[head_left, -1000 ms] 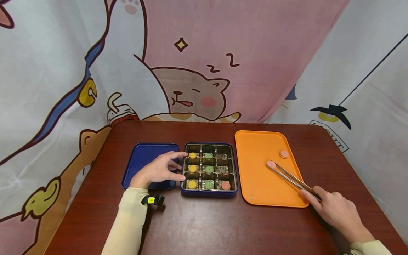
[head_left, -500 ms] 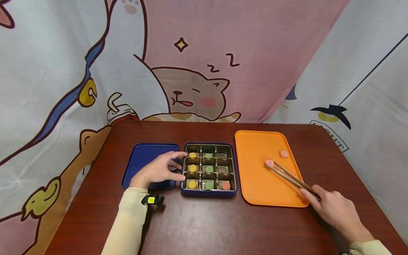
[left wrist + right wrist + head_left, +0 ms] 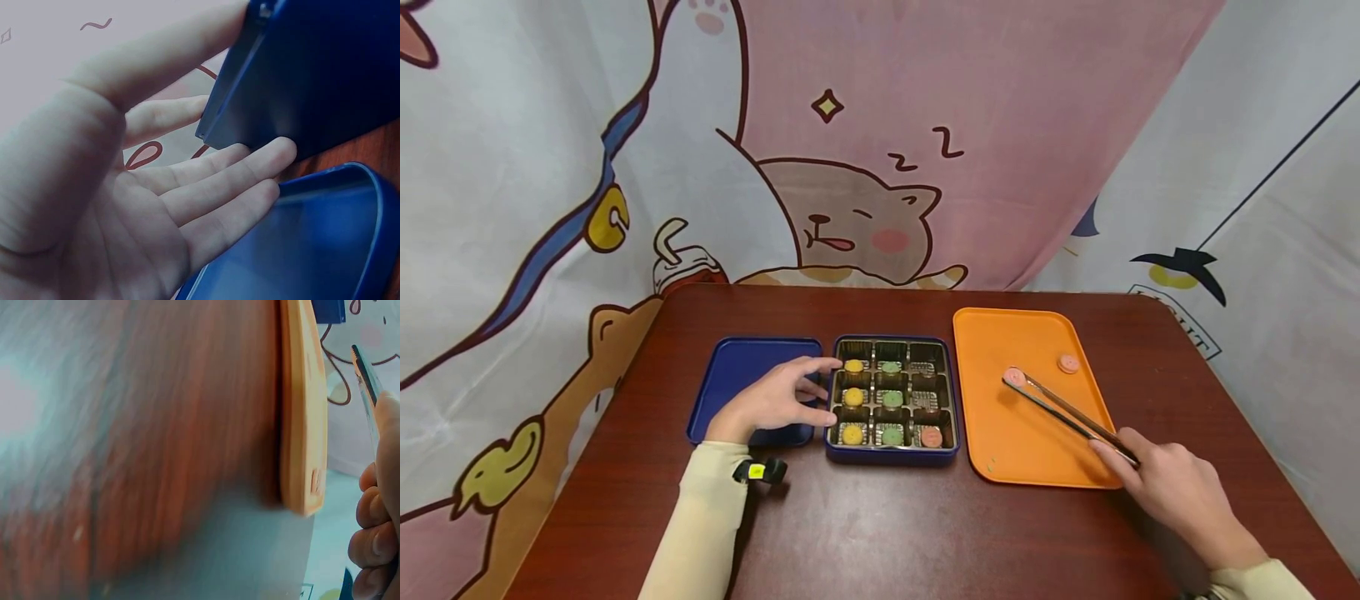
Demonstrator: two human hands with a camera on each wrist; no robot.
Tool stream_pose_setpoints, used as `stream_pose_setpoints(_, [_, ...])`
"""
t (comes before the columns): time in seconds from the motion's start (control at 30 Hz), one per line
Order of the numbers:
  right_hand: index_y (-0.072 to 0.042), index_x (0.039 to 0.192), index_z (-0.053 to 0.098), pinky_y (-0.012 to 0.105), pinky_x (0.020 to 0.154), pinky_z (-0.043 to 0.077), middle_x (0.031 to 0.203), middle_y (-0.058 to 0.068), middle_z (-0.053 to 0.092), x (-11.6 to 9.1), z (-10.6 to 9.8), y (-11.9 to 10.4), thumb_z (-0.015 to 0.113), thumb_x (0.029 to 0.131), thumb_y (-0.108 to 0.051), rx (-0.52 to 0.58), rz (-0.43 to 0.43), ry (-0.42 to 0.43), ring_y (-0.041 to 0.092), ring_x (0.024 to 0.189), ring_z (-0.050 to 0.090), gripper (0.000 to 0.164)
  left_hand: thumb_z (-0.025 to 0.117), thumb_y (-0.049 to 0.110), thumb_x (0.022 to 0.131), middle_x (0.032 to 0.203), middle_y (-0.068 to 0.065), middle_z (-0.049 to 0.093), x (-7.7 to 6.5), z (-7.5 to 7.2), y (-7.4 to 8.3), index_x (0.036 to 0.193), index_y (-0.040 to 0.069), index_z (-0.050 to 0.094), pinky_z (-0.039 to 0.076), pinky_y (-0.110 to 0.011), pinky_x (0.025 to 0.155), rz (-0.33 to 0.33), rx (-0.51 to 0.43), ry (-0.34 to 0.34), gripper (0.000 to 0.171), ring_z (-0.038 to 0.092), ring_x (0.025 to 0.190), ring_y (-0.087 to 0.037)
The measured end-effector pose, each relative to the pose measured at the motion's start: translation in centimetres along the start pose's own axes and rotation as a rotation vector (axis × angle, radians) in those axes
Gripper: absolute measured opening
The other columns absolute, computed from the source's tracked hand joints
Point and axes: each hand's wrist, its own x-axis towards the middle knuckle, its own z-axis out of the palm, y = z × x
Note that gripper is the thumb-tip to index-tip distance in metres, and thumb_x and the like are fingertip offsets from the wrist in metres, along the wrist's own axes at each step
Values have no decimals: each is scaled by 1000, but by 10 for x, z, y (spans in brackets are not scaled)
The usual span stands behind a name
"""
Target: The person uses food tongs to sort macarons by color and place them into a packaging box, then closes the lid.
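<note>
My right hand (image 3: 1176,492) grips a pair of metal tongs (image 3: 1075,423), whose tips pinch a round pink cookie (image 3: 1014,377) over the orange tray (image 3: 1000,454). In the right wrist view the tongs (image 3: 367,378) stick out past the thumb, with the other fingers curled. My left hand (image 3: 778,400) rests its thumb and fingertips against the left side of a blue tin (image 3: 891,457). Its dark divided insert holds a column of yellow cookies (image 3: 853,397), a column of green ones (image 3: 892,399), and a pink cookie (image 3: 931,437) in the front right compartment.
Another pink cookie (image 3: 1068,363) lies on the tray's right side. Left of the tin, partly under my left hand, lies a blue lid (image 3: 737,367). All stand on a dark red-brown table (image 3: 880,533), with a printed cloth (image 3: 1037,125) behind it.
My right hand has moved left with the tongs, carrying the pinched pink cookie across the tray toward the tin. The left hand has stayed at the tin's side.
</note>
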Motion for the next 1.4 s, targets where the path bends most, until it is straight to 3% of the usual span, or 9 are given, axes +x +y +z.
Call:
stream_pose_setpoints(0.27, [-22, 77, 50, 28, 41, 24, 53, -11, 27, 9, -2, -19, 81, 93, -41, -12, -70, 24, 9, 45, 28, 39, 89, 34, 87, 160, -15, 43, 0, 0, 0, 160, 19, 46, 56, -52, 103, 4, -3, -3, 86, 68, 121, -29])
stream_pose_setpoints(0.73, [-24, 75, 45, 23, 41, 22, 56, -13, 25, 26, 0, -56, 79, 94, -43, 20, -178, 9, 4, 44, 24, 43, 89, 30, 87, 160, -14, 43, 1, 0, 1, 160, 18, 46, 56, -52, 103, 7, 3, -2, 86, 68, 121, -29])
stream_pose_setpoints(1.4, [-26, 75, 45, 23, 41, 23, 55, -15, 27, 42, 11, -78, 78, 94, -46, 28, -243, -12, 3, 46, 26, 43, 89, 33, 87, 159, -14, 44, 1, 0, 0, 160, 18, 46, 56, -52, 102, 9, 1, -1, 87, 68, 121, -28])
